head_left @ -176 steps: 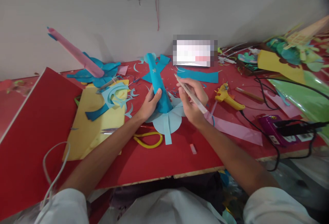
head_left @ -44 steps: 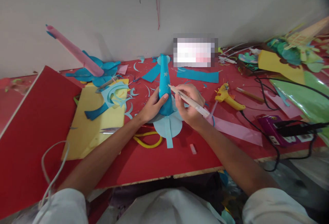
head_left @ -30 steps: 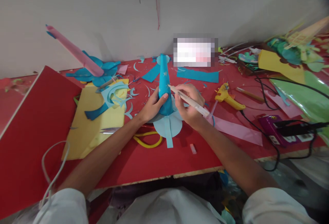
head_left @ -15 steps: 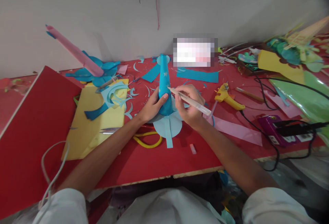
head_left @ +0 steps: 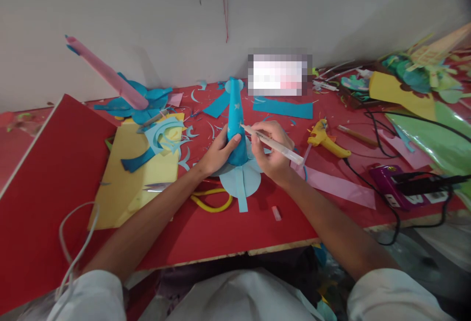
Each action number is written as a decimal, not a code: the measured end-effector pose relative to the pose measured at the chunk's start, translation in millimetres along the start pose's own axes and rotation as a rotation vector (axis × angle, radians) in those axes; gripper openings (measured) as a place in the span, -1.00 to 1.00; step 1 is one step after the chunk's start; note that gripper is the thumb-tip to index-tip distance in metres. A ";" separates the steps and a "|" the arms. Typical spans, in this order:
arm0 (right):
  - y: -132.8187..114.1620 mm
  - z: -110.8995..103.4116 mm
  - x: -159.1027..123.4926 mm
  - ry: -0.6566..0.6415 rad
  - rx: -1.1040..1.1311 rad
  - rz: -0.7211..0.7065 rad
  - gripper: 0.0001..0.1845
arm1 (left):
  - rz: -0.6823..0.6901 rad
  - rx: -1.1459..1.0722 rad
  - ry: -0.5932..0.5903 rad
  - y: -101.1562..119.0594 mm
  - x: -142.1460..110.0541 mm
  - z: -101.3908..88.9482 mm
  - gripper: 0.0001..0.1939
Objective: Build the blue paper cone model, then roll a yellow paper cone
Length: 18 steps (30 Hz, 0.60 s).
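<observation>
A blue paper cone (head_left: 236, 110) with small pale stars on it stands in front of me on a base of light blue paper petals (head_left: 250, 183). My left hand (head_left: 221, 151) is closed around its lower left side, the thumb across the front. Between the fingers of my right hand (head_left: 272, 147) is a white marker pen (head_left: 283, 151), its tip at the cone's surface beside a star. Below the petals a small pinkish-white cap (head_left: 276, 213) lies on the red table (head_left: 221, 237). The yellow-handled scissors (head_left: 211, 208) lie left of the petals, partly under my left forearm.
On the right are a yellow glue gun (head_left: 326, 139), a pink paper strip (head_left: 338, 186) and a purple box (head_left: 390, 186) with black cables. Yellow sheets (head_left: 121, 178) and blue scraps (head_left: 165, 134) lie left. A pink paper tube (head_left: 110, 75) on blue petals leans behind them.
Almost nothing differs. The marker has shifted very slightly at the cone; my left hand and the cone hold the same place.
</observation>
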State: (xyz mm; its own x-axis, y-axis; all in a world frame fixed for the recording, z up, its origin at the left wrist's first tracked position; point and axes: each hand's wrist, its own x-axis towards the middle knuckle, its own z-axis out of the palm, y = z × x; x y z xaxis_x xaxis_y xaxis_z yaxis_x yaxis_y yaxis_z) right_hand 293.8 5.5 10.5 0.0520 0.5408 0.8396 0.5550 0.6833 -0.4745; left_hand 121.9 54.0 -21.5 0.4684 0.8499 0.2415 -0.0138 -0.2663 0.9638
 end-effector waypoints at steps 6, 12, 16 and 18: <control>1.4 1.3 -1.3 0.009 0.001 0.003 -0.88 | -0.006 0.006 0.010 0.7 0.2 0.1 -0.37; 1.1 0.1 -0.6 0.012 0.025 0.001 -0.91 | -0.011 0.002 0.005 1.0 0.3 0.1 -0.38; 1.7 -0.2 -1.9 -0.001 -0.014 0.016 -0.89 | -0.012 -0.003 0.011 0.3 -0.1 0.2 -0.38; 2.0 0.0 -2.3 -0.008 -0.033 0.027 -0.88 | -0.011 -0.002 0.007 0.7 -0.2 0.2 -0.39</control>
State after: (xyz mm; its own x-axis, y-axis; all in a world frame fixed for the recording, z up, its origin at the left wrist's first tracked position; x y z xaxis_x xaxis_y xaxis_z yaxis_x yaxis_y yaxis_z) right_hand 294.8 5.6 7.6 0.0609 0.5624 0.8246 0.5803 0.6523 -0.4876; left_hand 122.0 53.5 -20.9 0.4619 0.8561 0.2317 -0.0101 -0.2561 0.9666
